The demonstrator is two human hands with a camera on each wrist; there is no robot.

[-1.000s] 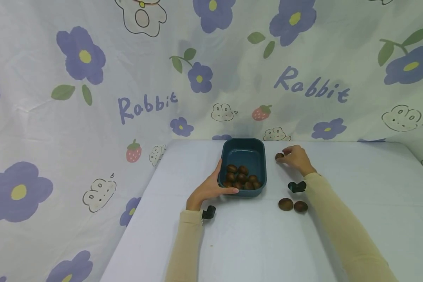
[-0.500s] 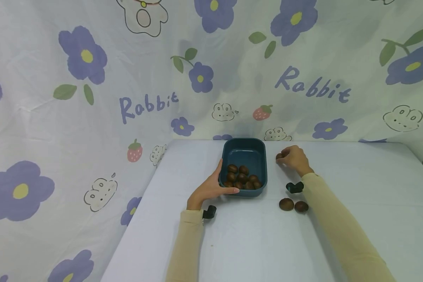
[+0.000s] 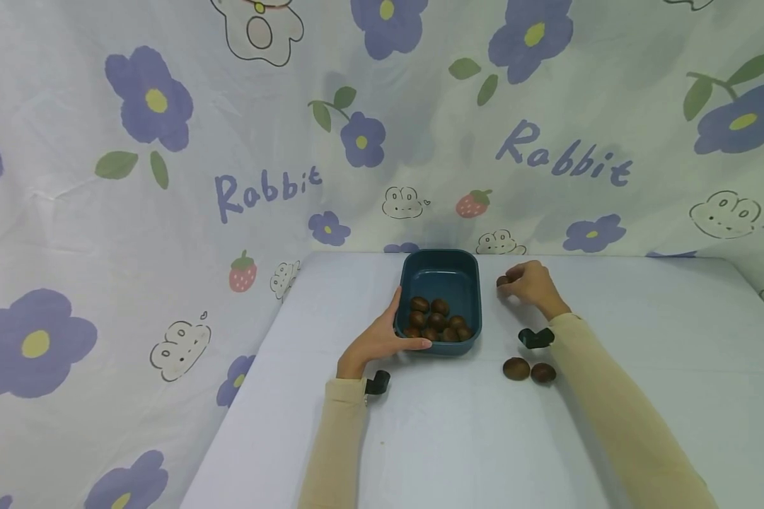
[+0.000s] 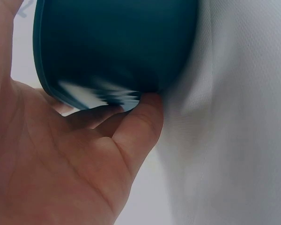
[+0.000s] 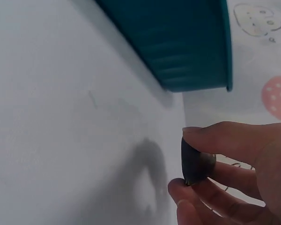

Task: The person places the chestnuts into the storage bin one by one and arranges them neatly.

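Head view: the left hand [image 3: 382, 336] is gripping the box [image 3: 452, 349] round its near-left corner, seemingly steadying it; the right hand [image 3: 535, 286] is pinching a small chestnut [image 5: 196, 165] between thumb and fingertips, just right of the box.

Box [image 3: 452, 349] dark teal; chestnuts [image 3: 437, 322] brown; sleeves [image 3: 617, 403] beige; tabletop [image 3: 446, 438] white; backdrop [image 3: 433, 92] white, purple flowers [image 3: 361, 143] printed.

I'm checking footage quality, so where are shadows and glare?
Head view: fairly even light, faint shadow along the right sleeve; left wrist view: bright reflections where the left hand holds the dark container; right wrist view: the right hand, pinching a chestnut, casts a soft-edged shadow on the tabletop.
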